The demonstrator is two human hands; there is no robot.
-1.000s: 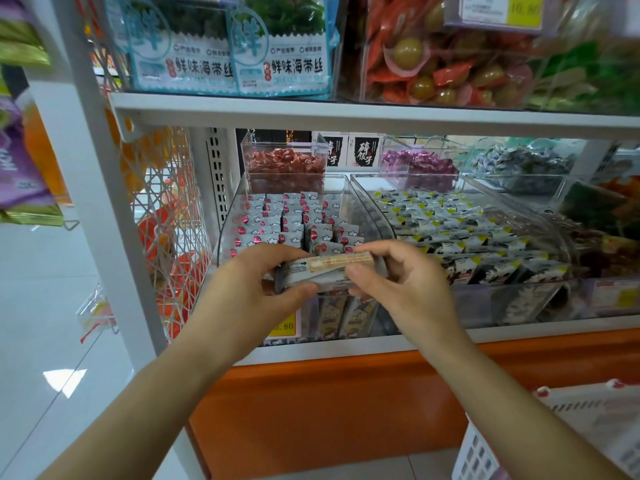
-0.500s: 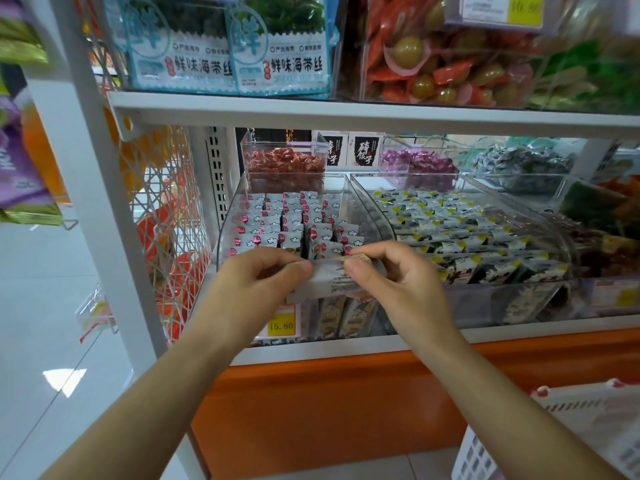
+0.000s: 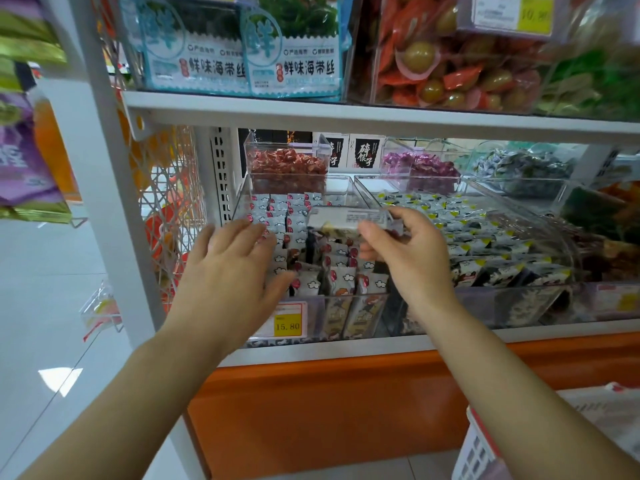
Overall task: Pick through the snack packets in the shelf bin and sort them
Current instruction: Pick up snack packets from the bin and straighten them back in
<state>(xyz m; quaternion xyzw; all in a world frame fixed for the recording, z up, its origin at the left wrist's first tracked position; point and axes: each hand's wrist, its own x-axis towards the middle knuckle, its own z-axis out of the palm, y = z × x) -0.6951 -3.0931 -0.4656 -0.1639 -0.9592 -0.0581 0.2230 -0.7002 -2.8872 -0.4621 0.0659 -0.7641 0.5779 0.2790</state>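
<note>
The right hand (image 3: pixel 412 258) pinches a small grey rectangular snack packet (image 3: pixel 346 218) just above the clear plastic shelf bin (image 3: pixel 242 199), while the left hand (image 3: pixel 235 268), fingers straight, covers the left rows of white packets (image 3: pixel 277 211); better to steady those rows and lower the packet upright

Bright, even light fills the aisle; shadows are faint. A white glare patch sits on the floor (image 3: pixel 60 379) at lower left, and the clear bin (image 3: pixel 313 317) walls carry sheen. Wide-angle distortion bows the shelf (image 3: pixel 346 114) edges. The packet (image 3: pixel 346 218) in the right hand (image 3: pixel 412 258) and the upper-right price label (image 3: pixel 512 12) are blurred.
</note>
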